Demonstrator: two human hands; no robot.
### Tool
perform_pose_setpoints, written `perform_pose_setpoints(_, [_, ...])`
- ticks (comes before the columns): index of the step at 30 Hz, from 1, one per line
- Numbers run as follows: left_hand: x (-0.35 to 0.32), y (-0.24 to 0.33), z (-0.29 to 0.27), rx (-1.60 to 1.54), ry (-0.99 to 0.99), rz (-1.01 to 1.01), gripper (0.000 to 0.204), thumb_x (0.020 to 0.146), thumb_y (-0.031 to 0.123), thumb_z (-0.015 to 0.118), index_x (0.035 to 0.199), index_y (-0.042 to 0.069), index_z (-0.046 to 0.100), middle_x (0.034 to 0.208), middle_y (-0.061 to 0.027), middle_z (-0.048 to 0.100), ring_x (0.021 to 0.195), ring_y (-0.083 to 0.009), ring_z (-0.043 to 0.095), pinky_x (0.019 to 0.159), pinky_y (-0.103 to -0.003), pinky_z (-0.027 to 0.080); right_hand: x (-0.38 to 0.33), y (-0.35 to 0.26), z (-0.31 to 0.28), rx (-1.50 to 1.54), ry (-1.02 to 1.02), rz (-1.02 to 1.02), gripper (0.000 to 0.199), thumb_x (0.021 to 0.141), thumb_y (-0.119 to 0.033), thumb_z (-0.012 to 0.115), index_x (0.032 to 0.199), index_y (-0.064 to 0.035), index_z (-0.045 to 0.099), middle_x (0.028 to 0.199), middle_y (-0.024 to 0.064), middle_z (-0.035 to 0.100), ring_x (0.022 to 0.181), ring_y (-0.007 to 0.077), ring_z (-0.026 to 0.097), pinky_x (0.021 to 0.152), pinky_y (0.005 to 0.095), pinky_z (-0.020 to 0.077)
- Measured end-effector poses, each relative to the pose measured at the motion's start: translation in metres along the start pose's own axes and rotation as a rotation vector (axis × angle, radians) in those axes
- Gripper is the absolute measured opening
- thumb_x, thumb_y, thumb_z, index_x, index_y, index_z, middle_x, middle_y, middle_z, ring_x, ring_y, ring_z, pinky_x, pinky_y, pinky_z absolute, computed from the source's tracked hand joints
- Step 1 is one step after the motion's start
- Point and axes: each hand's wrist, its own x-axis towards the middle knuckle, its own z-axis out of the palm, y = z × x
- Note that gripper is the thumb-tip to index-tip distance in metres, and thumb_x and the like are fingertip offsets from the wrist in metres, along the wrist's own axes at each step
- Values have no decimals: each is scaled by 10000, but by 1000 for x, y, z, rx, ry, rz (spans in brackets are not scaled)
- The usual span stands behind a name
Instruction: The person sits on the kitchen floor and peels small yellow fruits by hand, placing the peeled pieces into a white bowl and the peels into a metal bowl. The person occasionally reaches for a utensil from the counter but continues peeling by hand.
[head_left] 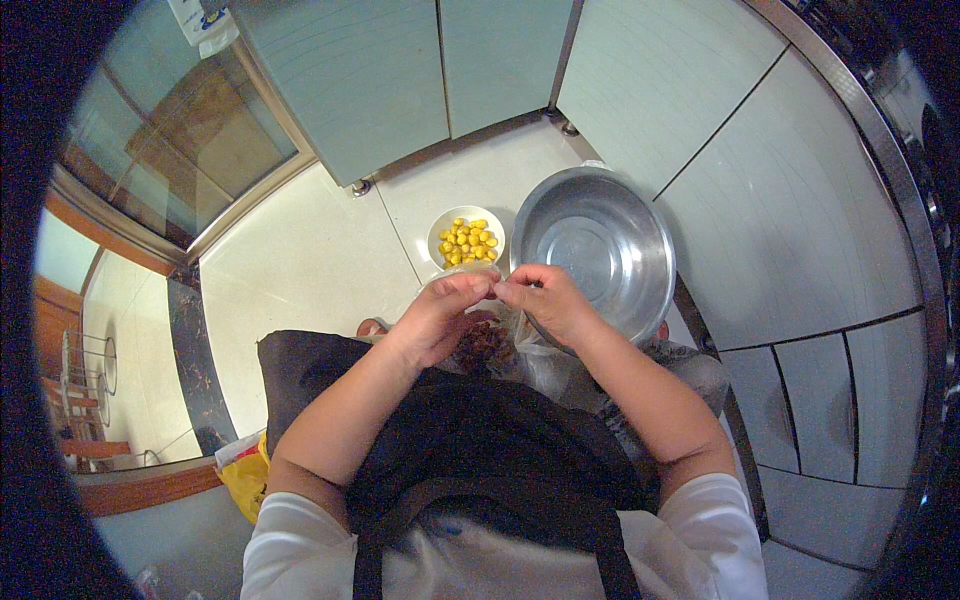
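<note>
My left hand (pixel 448 308) and my right hand (pixel 547 301) meet fingertip to fingertip above my lap. Both are pinched closed around something small and dark, mostly hidden by the fingers. Just beyond them, on the floor, a white bowl (pixel 434 243) holds several yellow rounded pieces (pixel 467 238) that look like peeled chestnuts. Below the hands lies a heap of brown shell-like bits (pixel 484 345) in a clear plastic bag (pixel 540 366), partly covered by my left hand.
A large metal basin (pixel 655 240) stands on the floor to the right of the bowl. Pale cabinets (pixel 345 80) line the far side and the right (pixel 790 200). At the left is a glass sliding door (pixel 190 140). A yellow bag (pixel 246 478) sits by my left elbow.
</note>
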Motion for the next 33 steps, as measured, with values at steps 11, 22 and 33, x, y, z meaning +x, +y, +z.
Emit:
perform_pose_setpoints(11, [11, -17, -10, 176, 58, 206, 50, 733, 69, 558, 708, 44, 521, 1045, -33, 418, 859, -141, 480, 773, -271, 381, -5, 0, 7, -191, 16, -127, 302, 733, -324, 549, 696, -26, 582, 670, 41, 560, 610, 107, 492, 554, 256, 395])
perform_pose_setpoints(22, [3, -8, 3, 4, -43, 174, 144, 743, 179, 564, 755, 39, 531, 1016, -17, 453, 917, -146, 449, 828, -296, 333, -3, 16, 3, 584, -268, 111, 325, 739, -329, 566, 822, -18, 528, 751, 41, 530, 703, 135, 493, 634, 267, 386])
perform_pose_setpoints(33, [3, -12, 5, 45, 54, 198, 71, 740, 77, 555, 773, 24, 589, 1036, -22, 459, 940, -115, 424, 842, -255, 305, -4, 12, 3, -95, 126, -212, 336, 716, -339, 583, 643, -12, 561, 624, 50, 528, 570, 97, 466, 514, 243, 375])
